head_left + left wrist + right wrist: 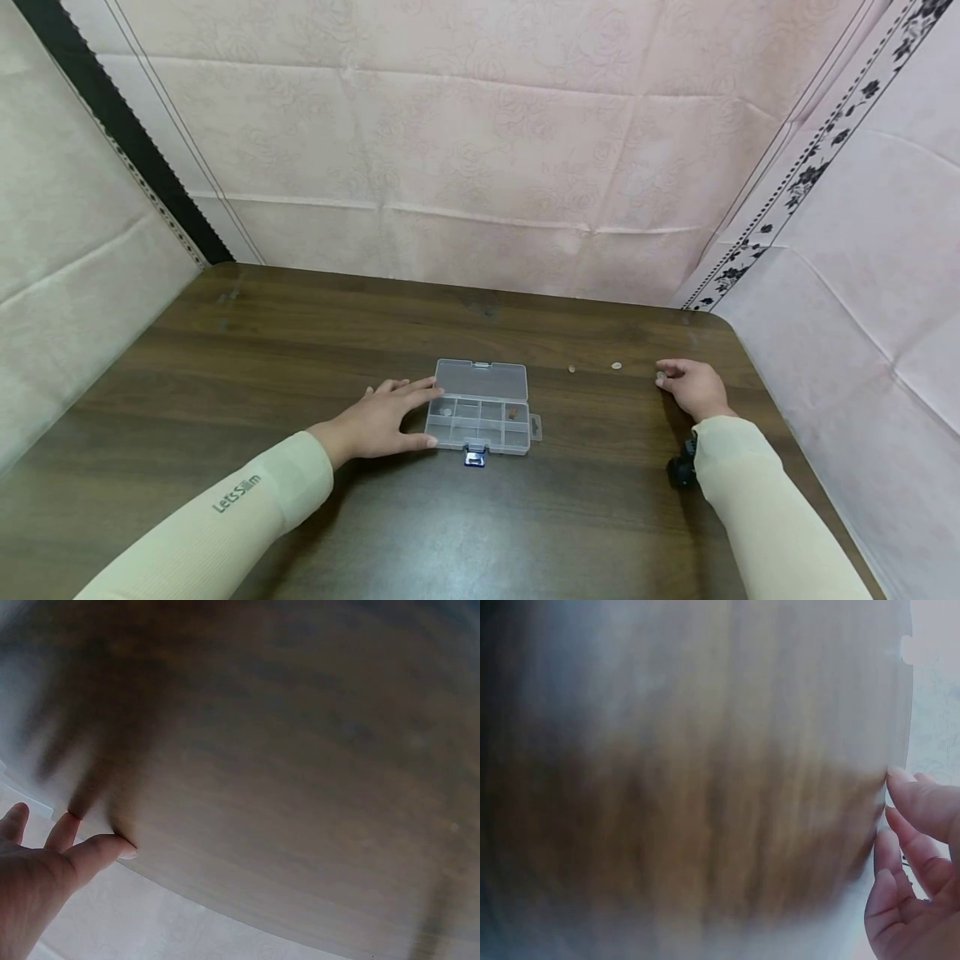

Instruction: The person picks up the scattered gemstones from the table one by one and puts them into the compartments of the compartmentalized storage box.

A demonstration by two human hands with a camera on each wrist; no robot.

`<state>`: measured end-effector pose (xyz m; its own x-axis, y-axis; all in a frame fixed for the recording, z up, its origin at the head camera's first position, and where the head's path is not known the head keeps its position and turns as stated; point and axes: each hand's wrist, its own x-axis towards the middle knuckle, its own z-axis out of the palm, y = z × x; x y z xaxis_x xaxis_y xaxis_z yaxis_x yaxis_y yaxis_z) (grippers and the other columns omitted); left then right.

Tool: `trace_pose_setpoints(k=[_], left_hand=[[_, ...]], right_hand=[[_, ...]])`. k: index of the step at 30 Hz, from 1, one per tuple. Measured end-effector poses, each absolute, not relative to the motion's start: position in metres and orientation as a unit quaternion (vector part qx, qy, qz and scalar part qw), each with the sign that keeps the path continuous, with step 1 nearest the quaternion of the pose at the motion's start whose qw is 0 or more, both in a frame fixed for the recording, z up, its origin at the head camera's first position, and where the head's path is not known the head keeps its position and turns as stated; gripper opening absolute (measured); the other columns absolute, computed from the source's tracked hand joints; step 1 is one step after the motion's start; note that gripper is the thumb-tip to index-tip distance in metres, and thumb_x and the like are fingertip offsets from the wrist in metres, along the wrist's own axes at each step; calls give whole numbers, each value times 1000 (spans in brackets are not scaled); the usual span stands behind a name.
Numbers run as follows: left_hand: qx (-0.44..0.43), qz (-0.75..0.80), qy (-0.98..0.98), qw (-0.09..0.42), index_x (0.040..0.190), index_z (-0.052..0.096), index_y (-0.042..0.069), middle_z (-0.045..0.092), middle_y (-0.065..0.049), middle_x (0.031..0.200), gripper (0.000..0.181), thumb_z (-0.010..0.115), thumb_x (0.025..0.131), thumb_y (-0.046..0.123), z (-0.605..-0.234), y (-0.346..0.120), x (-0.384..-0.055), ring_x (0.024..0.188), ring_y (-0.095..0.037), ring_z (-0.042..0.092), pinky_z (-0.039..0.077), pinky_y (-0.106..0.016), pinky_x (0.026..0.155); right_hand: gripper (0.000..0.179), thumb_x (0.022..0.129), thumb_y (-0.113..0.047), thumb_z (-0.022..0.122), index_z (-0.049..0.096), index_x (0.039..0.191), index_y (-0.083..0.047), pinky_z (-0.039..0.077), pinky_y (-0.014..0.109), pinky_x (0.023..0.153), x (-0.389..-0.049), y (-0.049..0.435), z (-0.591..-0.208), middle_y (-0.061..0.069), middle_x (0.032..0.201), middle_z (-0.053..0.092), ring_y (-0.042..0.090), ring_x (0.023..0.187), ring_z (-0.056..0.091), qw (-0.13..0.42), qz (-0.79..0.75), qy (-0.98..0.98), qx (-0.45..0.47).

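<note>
A clear plastic compartment box (480, 423) lies on the table with its lid (482, 380) tipped back. One upper-left compartment holds a small pale piece (447, 412); a reddish-brown piece (513, 413) lies in one toward the right. My left hand (378, 421) touches the box's left side, its fingers spread and fairly straight, thumb at the near corner. Far to the right, my right hand (693, 390) pinches a small pale round piece (661, 376) between thumb and forefinger, close to the tabletop. The wrist views show the fingers but not these small pieces clearly.
Two small round pieces, a darker one (572, 368) and a whitish one (617, 365), lie between box and right hand. A shiny blue piece (475, 457) sits at the box's front edge. Patterned cloth (480, 167) hangs around the brown wooden table (300, 333).
</note>
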<state>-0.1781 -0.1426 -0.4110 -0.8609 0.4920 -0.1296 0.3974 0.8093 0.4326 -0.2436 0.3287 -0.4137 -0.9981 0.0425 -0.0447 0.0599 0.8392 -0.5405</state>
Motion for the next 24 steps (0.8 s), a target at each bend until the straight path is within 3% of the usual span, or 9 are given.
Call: trace_pose_setpoints(k=[14,24], left_hand=[[238,196,944,117,148,40,27,28,2,158,75,62,85,61,-412,-142,-179,139,-41,28,20,-76,100],[234,194,945,119,148,40,27,28,2,158,74,62,85,61,-411,-142,-179,140,-41,28,19,-76,100]], right_hand=[[29,94,-9,61,63,118,6,44,52,87,-243,326,-412,25,112,62,41,104,57,1,-260,965,26],[25,93,-9,62,67,113,4,48,52,82,-243,316,-406,23,108,66,40,98,61,-48,-246,968,-4]])
